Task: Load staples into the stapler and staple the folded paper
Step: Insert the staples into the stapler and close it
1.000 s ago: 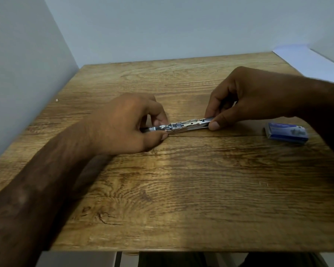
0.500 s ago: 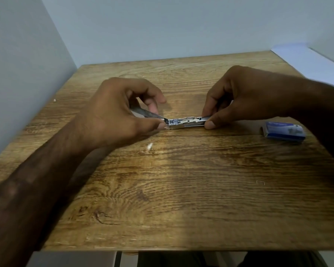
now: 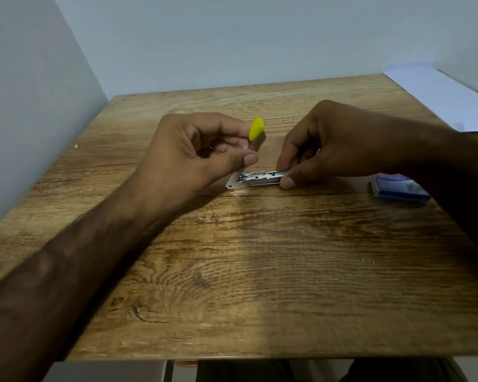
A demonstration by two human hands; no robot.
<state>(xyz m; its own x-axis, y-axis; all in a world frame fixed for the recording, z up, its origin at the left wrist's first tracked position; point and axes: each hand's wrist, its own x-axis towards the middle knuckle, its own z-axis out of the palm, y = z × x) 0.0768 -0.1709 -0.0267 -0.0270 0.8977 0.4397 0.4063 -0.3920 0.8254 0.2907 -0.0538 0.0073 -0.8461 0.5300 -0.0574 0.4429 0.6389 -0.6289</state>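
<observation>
Head view. Near edge: wooden table (image 3: 260, 285), matt oak-grain surface, dark knots at 7 o'clock. One loose staple (image 3: 368, 261) lies at 4 o'clock, a thin bent wire.

Middle: stapler (image 3: 260, 179) lies flat on the table at centre. It is a long, narrow channel of bright pressed steel, running 9-to-3. Right hand (image 3: 337, 142) pinches its 3 o'clock end between thumb and curled fingers, pinning it down. Left hand (image 3: 193, 155) is curled, thumb and fingertips pinching the top arm (image 3: 257, 129), which is raised toward 12 o'clock. The arm is grey metal with a rounded yellow plastic tip.

Judgement: opening step, magazine exposed, no strip inside that I can make out. The next move calls for a strip from the staple box (image 3: 400, 188), a small blue card carton at 3 o'clock, partly behind the right forearm. One hand must let go first.

Far, 2 o'clock: pale flat surface (image 3: 436, 92) beyond the table corner. Cannot tell whether it is the paper.
</observation>
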